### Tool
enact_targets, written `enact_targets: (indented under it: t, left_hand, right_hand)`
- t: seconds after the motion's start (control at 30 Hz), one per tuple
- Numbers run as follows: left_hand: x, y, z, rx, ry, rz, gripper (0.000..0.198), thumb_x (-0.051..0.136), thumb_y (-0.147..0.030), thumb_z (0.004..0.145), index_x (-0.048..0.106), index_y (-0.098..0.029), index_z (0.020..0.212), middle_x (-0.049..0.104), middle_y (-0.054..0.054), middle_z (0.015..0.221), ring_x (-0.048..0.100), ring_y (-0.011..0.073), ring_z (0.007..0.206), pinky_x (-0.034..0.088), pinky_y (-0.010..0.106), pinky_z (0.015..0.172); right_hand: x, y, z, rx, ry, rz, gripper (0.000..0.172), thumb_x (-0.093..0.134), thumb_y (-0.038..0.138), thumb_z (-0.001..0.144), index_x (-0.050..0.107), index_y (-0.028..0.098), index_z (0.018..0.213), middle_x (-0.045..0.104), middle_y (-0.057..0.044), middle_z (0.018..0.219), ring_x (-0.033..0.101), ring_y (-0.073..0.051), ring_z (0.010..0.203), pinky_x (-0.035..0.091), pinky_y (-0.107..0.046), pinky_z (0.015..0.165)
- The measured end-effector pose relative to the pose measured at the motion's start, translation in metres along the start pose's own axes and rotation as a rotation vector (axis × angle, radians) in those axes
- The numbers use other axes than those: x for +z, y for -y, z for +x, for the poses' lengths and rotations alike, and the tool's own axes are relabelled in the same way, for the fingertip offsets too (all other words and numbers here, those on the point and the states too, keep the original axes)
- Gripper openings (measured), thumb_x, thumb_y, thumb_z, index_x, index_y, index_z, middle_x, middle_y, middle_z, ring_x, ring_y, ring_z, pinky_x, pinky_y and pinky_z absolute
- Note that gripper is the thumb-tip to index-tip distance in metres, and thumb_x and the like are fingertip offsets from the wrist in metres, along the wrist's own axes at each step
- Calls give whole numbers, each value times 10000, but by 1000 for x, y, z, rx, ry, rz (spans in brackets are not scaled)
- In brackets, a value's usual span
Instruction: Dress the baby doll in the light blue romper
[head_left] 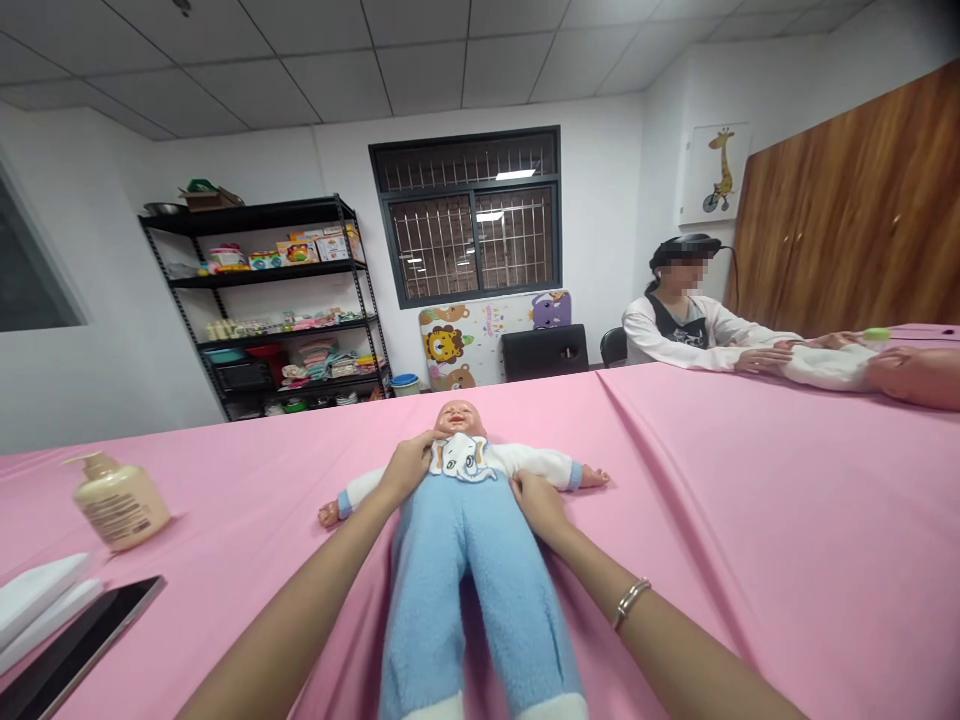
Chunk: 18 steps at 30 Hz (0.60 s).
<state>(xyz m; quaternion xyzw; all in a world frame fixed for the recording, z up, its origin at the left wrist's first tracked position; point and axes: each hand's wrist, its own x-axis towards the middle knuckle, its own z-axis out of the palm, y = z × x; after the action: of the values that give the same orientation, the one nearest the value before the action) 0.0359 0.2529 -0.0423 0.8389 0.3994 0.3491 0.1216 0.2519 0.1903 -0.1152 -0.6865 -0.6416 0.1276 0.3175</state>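
Doll [466, 520] lay face up on pink-clothed tabletop [255, 480], head pointing away, arms spread, in white-sleeved, blue fleecy clothing. Left hand [409, 467] touched collar beside elephant design [463, 462], just below chin; right hand [538, 502] touched clothing at opposite side of chest, bracelet [631, 602] on that arm. Grip of each: fingers against fabric; could not tell whether clamped. Pump bottle [124, 508] stood left, near phone [82, 640] and white folded stack [45, 592]. Far right, another person's hands [759, 358] touched second doll [832, 366].
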Motion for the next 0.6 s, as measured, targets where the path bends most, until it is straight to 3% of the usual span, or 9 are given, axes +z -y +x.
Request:
enact_targets:
  t: [0.27,0.37,0.47,0.6]
  left_hand:
    - [6,31,12,-482,66,166,271,456,-149,745,500,-136,1012,645,139,925,592,263,868,410,308,730]
    - [8,35,18,-563,34,166,236,434,-171,756,471,-132,986,635,148,914,598,254,841,425,305,713]
    - [7,34,21,-612,-80,182,267,346,-195,810,399,-143,1066,604,152,1025,581,237,936,423,302,764]
    - [3,21,25,-704,-140,247,231,412,-223,784,442,-158,1004,614,172,991,576,322,946,416,393,773]
  right_hand:
    - [0,0,-1,-3,-6,10,293,343,292,928,575,127,857,643,-90,886,576,-178,784,260,-234,598]
    - [0,0,-1,2,-9,21,284,349,288,924,572,132,843,641,-83,880,573,-172,776,246,-229,587]
    - [2,-2,-1,2,-7,24,293,346,292,926,576,136,835,642,-80,867,571,-173,771,238,-230,582]
    - [4,-4,2,-1,-14,19,296,347,298,925,576,135,830,638,-82,856,565,-170,769,251,-235,594]
